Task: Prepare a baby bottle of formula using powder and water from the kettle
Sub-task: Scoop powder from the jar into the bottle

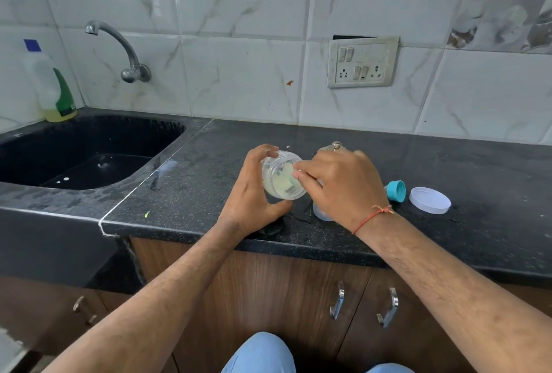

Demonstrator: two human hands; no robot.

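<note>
**Powder jar tipped toward the scooping hand**

Powder jar (283,177) sits in the left hand (251,193), lifted just above the black counter (448,169) and tilted so its open mouth faces right and toward the person; its long axis runs roughly left to right, straight at the right hand (337,184). Left fingers curl round the far side, thumb under the near side; right fingertips (298,174) are pressed together at the mouth, pinching what is probably a scoop, though I cannot tell for sure. Inside lies pale yellowish powder, banked against the lower wall. Directly under the right hand stands a clear bottle (321,213), mostly hidden, contents unclear; so the loaded fingers need only draw back and drop. A teal cap (397,190) and white lid (430,200) lie to the right.
</note>
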